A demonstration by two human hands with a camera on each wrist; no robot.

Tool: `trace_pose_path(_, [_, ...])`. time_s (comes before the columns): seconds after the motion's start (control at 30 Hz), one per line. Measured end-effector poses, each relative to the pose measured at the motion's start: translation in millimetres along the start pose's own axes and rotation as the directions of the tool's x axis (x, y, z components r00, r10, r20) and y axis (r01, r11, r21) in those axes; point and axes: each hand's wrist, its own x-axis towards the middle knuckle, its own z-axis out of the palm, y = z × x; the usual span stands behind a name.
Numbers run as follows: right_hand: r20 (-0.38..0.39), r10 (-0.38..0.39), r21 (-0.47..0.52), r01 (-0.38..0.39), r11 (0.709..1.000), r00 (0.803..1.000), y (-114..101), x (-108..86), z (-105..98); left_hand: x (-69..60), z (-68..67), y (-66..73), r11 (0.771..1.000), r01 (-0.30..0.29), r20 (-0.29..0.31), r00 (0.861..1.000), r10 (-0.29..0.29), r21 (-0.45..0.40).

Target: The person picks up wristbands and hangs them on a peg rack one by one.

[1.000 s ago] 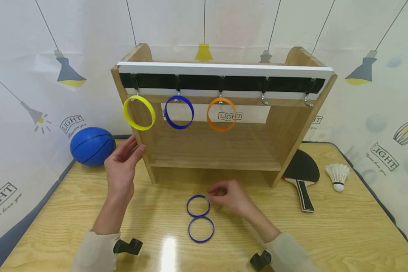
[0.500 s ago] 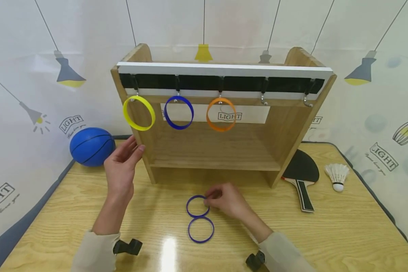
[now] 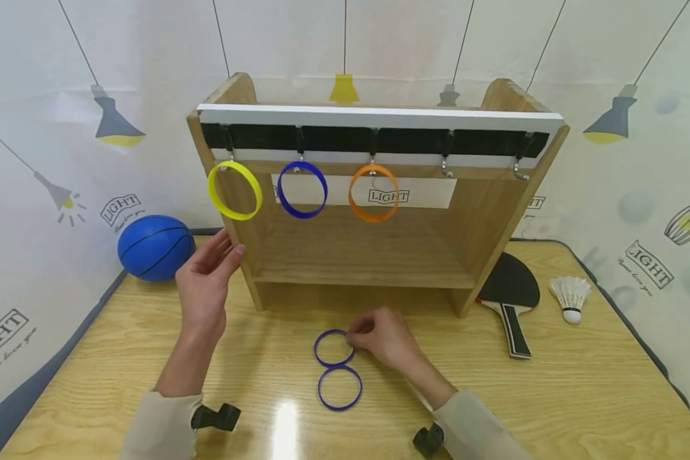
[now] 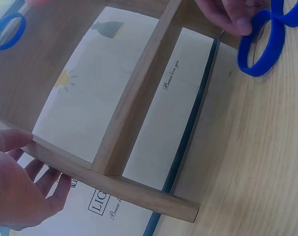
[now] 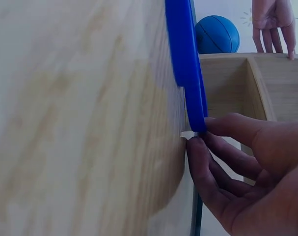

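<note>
Two blue rings lie edge to edge on the table, the upper ring [image 3: 315, 350] nearer the shelf and the lower ring [image 3: 338, 409] closer to me. My right hand [image 3: 388, 342] pinches the upper ring's right edge between thumb and fingertips; the right wrist view shows this blue band [image 5: 194, 105] at the fingertips. My left hand [image 3: 204, 291] holds the left side panel of a wooden shelf [image 3: 362, 246], thumb on its front edge and fingers behind. From the shelf's hooks hang a yellow ring [image 3: 258, 190], a blue ring [image 3: 303, 215] and an orange ring [image 3: 375, 218].
Two hooks at the right, including the end hook [image 3: 519, 171], carry no ring. A blue ball [image 3: 156, 248] sits left of the shelf. Right of it lie a table tennis bat [image 3: 510, 294] and a shuttlecock [image 3: 572, 299]. Printed cloth walls surround the table [image 3: 581, 396].
My right hand has moved slightly left onto the upper ring's edge and now pinches it. That ring has shifted very slightly left. My left hand has stayed on the shelf panel.
</note>
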Motion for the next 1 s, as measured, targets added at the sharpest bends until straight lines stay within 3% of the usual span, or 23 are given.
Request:
trace_pose_path(0.27, [0.027,0.035,0.151,-0.038,0.988,0.999,-3,1.0,-5,-0.6,0.3,0.4,1.0,0.001,0.004,1.0,-0.001,0.0])
trace_pose_path(0.5, [0.127,0.038,0.364,-0.082,0.928,0.991,-5,0.9,-12,-0.2,-0.6,-0.4,1.0,0.002,0.007,1.0,-0.002,0.006])
trace_pose_path(0.8, [0.19,0.024,0.396,-0.099,0.913,0.982,-8,-3.2,-22,0.1,-0.4,-0.2,1.0,0.007,0.001,1.0,-0.007,0.004])
trace_pose_path(1.0, [0.134,-0.038,0.379,-0.016,0.925,0.99,-16,-6.6,-33,0.2,-0.4,-0.4,1.0,0.007,-0.001,1.0,-0.007,0.005])
